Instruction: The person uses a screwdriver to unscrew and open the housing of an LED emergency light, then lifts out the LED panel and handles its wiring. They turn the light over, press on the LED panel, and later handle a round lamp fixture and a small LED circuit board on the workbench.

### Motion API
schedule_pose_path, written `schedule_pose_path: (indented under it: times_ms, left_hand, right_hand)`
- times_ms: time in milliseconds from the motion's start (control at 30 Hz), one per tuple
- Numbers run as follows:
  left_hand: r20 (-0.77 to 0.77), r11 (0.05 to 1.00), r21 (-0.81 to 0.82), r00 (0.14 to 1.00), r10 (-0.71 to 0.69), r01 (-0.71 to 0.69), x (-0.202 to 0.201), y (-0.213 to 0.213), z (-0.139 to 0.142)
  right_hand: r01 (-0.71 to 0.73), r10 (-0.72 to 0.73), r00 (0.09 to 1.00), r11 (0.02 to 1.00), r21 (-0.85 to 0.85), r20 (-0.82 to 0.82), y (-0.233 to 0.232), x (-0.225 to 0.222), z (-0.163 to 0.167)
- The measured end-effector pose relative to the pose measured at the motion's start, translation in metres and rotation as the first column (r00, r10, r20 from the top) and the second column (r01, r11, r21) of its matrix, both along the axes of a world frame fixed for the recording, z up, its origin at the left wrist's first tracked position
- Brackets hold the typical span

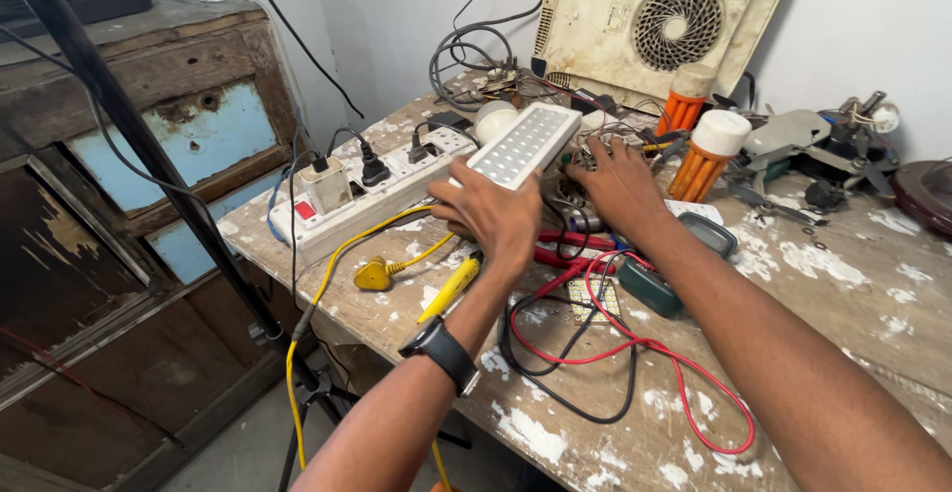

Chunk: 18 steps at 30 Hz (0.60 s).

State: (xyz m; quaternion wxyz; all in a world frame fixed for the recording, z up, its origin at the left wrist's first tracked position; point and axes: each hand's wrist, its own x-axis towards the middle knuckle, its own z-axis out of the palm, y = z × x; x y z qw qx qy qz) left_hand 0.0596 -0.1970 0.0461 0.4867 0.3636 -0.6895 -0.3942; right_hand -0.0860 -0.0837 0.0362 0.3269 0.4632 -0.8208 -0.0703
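Forearms fill the bottom of the view, the left one wearing a dark wristwatch [443,350]. Just ahead, the left hand [493,216] is clenched around the near end of a flat white LED lamp panel [526,143], holding it tilted above the desk [843,284] with its grid of small lights facing up. The right hand [620,183], just right of the panel, lies spread with fingers pressed down into a tangle of wires and small parts [595,150]; whether it pinches anything there cannot be told.

Judging from this, the panel should stay steady and level in the left grip while the right fingers sort the thin wires gently, so no lead pulls loose from the lamp's far end.

Under both wrists, red and black test leads [635,353] loop across the paint-flecked top and could snag a sleeve or wrist. A dark green meter case [662,284] sits beneath the right forearm, a small circuit board [593,300] beside it. Left of the left hand run a white power strip [367,189] with plugs in it and a yellow cable [327,284] dropping off the edge; live sockets that near call for care. Beyond the right hand stand two orange-and-white lamp bodies [706,150], with a cream fan housing [659,21] leaning on the wall behind.
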Motion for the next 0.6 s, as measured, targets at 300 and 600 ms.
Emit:
schedule_pose_path:
  times_ms: [300, 600]
  left_hand:
    - [0.106, 0.994, 0.079, 0.991, -0.079, 0.071, -0.015, 0.004, -0.013]
    - [0.249, 0.977, 0.061, 0.944, -0.215, 0.207, -0.026, -0.020, -0.014]
  right_hand:
    - [0.018, -0.017, 0.995, 1.000, -0.008, 0.101, 0.016, -0.010, 0.001]
    - [-0.044, 0.054, 0.972, 0.998, -0.048, 0.231, 0.026, -0.016, 0.006]
